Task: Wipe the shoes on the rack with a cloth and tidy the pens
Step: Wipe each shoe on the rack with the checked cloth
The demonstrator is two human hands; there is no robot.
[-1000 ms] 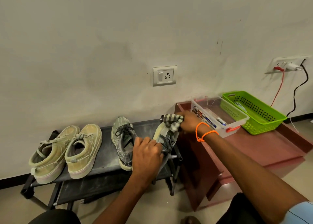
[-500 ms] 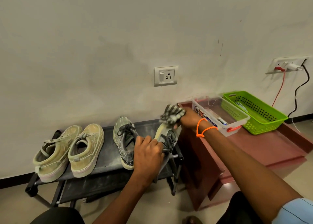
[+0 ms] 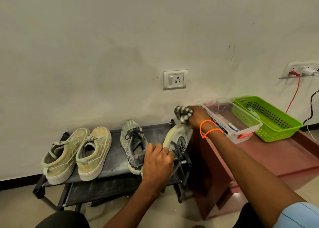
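At centre frame the left hand [image 3: 158,160] is gripping the heel end of the tilted grey shoe [image 3: 177,141] on the rack [image 3: 114,158], its long axis running up toward the right hand [image 3: 198,116], which is clutching the striped cloth [image 3: 183,114] just above the toe

Legible text: one blue label strip on the near wall of the clear plastic box [image 3: 241,129], at 3 o'clock from the wrist bands. White lettering, appears to read "MULTI BOX"; partly blurred. No other markings readable.
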